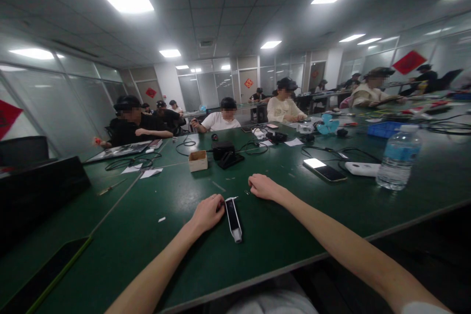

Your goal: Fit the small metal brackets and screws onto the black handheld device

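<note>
"As the left hand (pixel 208 213) rests on the green table (pixel 283 240), is it gripping anything?"

"Its fingers are curled right beside a slim white device (pixel 233 219) with a dark panel, which lies flat; I can't tell whether they touch it."

"And the right hand (pixel 265 187)?"

"Bent inward, farther forward and right of the device, near a tiny bit (pixel 247 192); whether it pinches something is hidden."

"Farther out?"

"Ahead, a small open box (pixel 198 162) beside a black stand (pixel 225 153); rightward, a phone (pixel 324 170) and a water bottle (pixel 398 161)."
</note>
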`<state>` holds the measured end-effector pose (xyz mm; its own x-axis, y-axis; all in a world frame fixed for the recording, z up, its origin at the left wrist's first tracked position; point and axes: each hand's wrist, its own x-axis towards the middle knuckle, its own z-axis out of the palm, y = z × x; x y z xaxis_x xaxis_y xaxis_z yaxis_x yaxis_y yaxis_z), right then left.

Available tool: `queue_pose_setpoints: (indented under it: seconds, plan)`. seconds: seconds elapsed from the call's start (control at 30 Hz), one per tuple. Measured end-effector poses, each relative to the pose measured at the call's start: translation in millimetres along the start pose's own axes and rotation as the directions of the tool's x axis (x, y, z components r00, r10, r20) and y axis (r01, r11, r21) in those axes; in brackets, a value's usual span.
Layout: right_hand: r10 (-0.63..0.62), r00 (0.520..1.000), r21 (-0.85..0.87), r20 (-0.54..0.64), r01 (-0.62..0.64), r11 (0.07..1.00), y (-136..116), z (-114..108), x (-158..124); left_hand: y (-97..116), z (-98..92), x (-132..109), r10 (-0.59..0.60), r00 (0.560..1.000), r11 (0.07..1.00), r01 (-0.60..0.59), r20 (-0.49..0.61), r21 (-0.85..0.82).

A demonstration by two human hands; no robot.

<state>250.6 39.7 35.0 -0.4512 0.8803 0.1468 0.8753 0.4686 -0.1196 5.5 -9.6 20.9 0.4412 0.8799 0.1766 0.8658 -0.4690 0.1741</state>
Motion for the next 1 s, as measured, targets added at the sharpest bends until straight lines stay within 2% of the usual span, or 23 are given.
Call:
queue_pose_setpoints:
  seconds: [0.3, 0.73, 1.0]
  plan:
    - [0.035, 0.999, -0.065, -0.022, -0.036, 0.997, 6.8, 1.5, 0.5, -0.6, -0.8, -0.6, 0.001, 1.000, 1.000, -0.001, -0.006, -0.020]
    - [0.068, 0.995, -0.046, -0.079, -0.072, 0.996, 24.2, 0.6, 3.3, -2.2, -2.1, -1.7, 0.004, 1.000, 1.000, -0.004, 0.004, -0.026]
    - [0.037, 0.999, -0.078, -0.019, -0.038, 0.996, 27.2, 1.5, 4.9, 0.1, -3.5, -2.0, -0.020, 1.000, 1.000, 0.020, 0.015, -0.010]
